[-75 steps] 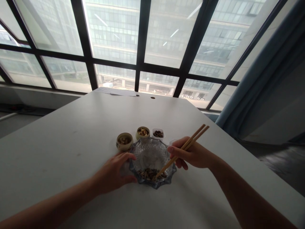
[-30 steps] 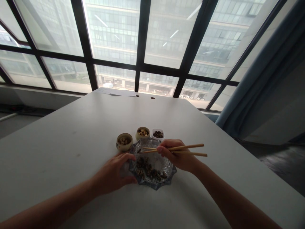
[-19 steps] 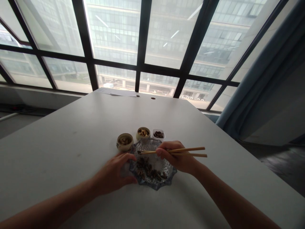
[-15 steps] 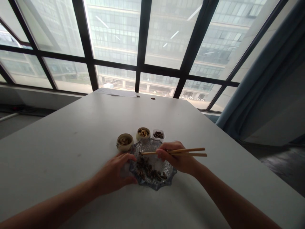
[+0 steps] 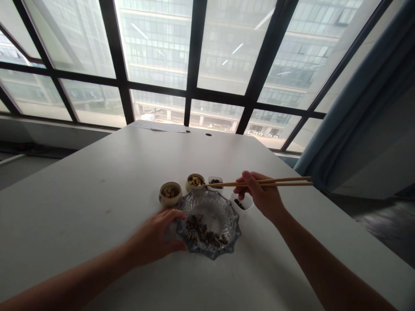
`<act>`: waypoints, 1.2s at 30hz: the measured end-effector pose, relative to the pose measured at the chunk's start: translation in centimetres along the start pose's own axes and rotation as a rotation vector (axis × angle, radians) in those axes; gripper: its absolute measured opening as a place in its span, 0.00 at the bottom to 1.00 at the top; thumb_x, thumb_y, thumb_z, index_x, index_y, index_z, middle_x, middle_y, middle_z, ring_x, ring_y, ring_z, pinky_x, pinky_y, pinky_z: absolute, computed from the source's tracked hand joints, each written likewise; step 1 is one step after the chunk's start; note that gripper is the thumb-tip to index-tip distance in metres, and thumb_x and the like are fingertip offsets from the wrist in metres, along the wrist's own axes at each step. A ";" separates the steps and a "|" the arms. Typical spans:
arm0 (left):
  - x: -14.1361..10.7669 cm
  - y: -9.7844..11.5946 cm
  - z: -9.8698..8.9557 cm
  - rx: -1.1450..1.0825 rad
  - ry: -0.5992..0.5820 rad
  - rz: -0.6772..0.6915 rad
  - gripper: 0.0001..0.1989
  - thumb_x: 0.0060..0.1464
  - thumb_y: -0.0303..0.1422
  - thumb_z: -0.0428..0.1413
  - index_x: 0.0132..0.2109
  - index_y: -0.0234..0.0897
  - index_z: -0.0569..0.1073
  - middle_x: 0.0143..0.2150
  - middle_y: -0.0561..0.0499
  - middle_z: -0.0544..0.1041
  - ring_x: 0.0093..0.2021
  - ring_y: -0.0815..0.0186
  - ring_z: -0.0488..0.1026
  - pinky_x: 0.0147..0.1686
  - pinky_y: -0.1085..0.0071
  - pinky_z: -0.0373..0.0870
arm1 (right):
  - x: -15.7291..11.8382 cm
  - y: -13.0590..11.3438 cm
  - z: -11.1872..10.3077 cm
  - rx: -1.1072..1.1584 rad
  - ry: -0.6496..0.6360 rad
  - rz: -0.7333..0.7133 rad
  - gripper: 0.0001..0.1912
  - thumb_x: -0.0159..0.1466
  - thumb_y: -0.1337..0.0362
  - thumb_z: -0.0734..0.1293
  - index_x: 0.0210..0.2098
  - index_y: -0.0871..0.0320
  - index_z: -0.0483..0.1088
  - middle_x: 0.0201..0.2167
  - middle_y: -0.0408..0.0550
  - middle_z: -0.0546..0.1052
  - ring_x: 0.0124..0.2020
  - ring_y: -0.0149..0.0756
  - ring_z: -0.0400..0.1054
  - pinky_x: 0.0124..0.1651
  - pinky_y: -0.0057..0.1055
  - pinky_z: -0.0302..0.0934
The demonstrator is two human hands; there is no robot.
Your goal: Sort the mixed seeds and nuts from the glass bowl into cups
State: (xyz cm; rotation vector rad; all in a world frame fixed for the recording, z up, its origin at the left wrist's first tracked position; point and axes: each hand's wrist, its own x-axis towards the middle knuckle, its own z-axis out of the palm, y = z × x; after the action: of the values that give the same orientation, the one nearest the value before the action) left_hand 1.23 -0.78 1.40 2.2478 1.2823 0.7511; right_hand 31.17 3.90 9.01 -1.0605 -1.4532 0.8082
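In the head view my left hand grips the left side of a scalloped clear glass bowl, thumb and fingers along its rim. Dark brown dried pieces lie in the bowl's near and left part. My right hand is closed round a pair of wooden chopsticks, held nearly level. Their tips point left, over or close to the right rim of a small cream bowl of pale pieces. I cannot make out anything between the tips.
Left of that bowl stands another cream bowl with brownish pieces. Two small white dishes with dark bits stand behind the glass bowl and to its right. Papers lie at the white table's far edge, before windows.
My right hand has moved up and right with the chopsticks, their tips leaving the glass bowl for the small bowls behind. The right white dish now shows. My left hand has stayed put.
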 end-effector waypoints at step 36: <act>-0.1 -0.2 0.1 -0.001 -0.001 0.001 0.26 0.43 0.38 0.71 0.50 0.42 0.75 0.50 0.46 0.80 0.50 0.52 0.77 0.51 0.58 0.75 | -2.1 -0.6 1.9 -0.213 -0.526 0.005 0.25 0.69 0.45 0.63 0.28 0.60 0.71 0.22 0.49 0.76 0.22 0.32 0.70 0.24 0.25 0.63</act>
State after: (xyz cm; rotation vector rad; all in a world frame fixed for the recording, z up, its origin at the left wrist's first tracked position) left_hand 1.12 -0.81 1.18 2.2480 1.2803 0.7507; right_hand 29.21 1.84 8.52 -1.0534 -2.0156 1.0013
